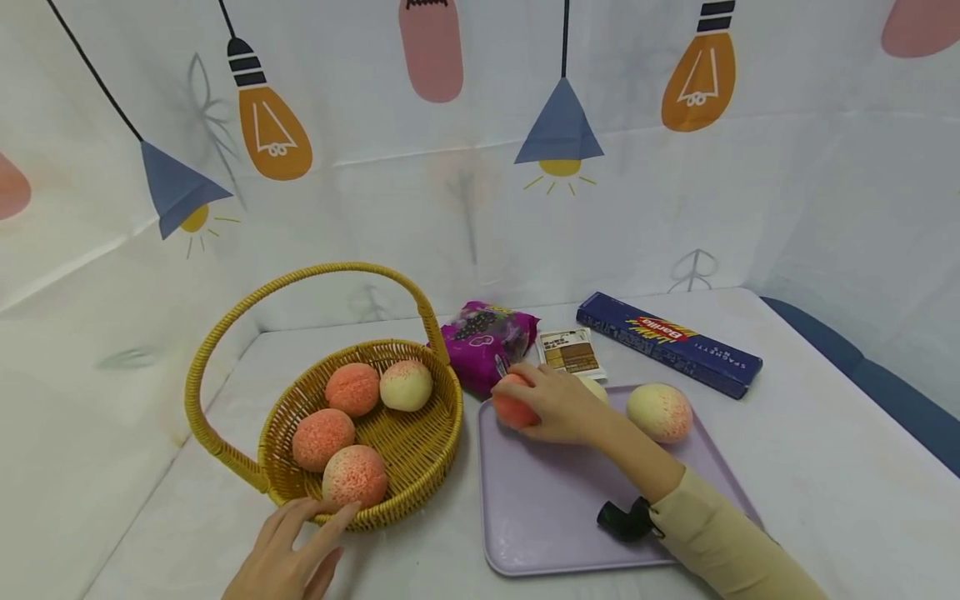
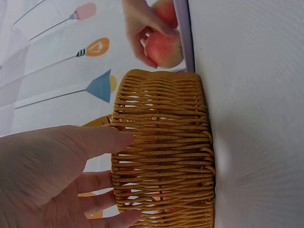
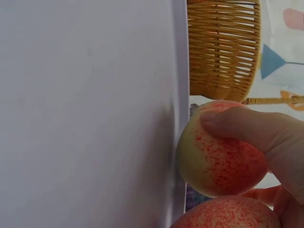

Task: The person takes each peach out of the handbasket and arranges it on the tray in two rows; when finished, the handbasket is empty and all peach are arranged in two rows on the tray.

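At the far left corner of the lilac tray (image 1: 555, 533), my right hand (image 1: 562, 404) grips a red-and-cream peach (image 1: 513, 408). The right wrist view shows the thumb across the side of this peach (image 3: 223, 156), beside the tray edge. Another peach (image 1: 596, 389) is partly hidden behind the hand. A paler peach (image 1: 660, 412) sits at the tray's far right. My left hand (image 1: 288, 554) holds the near rim of the wicker basket (image 1: 420, 454), thumb on the outer wall (image 2: 161, 166) and some fingers over the rim. Several peaches (image 1: 355, 477) lie inside the basket.
Behind the tray lie a purple packet (image 1: 480, 342), a small brown-and-white sachet (image 1: 570, 352) and a blue spaghetti box (image 1: 667, 342). The basket's tall handle (image 1: 197, 392) arches up. A printed cloth (image 1: 480, 208) hangs behind the table.
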The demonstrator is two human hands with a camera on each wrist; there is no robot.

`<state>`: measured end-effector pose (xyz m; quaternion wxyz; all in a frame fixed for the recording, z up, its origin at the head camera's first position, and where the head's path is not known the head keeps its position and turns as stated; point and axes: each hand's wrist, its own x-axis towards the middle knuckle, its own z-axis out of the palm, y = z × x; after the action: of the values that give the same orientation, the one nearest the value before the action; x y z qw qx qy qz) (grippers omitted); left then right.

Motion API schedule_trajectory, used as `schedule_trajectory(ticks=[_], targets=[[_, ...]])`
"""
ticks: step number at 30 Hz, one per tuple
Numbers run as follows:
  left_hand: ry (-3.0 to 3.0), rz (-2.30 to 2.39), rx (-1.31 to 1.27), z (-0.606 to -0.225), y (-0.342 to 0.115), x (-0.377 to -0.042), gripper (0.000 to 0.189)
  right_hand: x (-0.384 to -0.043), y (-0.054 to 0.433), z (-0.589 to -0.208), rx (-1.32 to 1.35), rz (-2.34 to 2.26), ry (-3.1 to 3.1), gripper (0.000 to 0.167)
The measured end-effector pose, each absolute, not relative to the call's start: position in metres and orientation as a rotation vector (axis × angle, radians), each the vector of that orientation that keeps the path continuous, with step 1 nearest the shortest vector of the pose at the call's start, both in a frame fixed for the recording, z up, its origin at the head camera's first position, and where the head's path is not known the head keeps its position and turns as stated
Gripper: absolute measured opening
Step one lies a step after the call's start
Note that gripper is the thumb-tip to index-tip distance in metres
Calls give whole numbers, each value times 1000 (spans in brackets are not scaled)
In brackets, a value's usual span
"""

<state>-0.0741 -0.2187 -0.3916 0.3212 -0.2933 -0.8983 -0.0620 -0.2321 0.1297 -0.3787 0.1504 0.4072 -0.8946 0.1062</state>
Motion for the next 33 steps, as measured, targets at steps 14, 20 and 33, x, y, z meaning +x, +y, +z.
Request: schedule_trajectory(ticks=[14, 20, 33], targets=[[-2421, -127, -717, -390, -217, -70, 57, -225, 132, -375, 1179, 254, -2626, 47], [-2446, -121, -687, -388, -216, -69, 59, -225, 132, -370, 1183, 285, -2623, 43], [-2439, -122, -692, -389, -217, -70, 60, -225, 130, -370, 1223, 254, -2699, 50]])
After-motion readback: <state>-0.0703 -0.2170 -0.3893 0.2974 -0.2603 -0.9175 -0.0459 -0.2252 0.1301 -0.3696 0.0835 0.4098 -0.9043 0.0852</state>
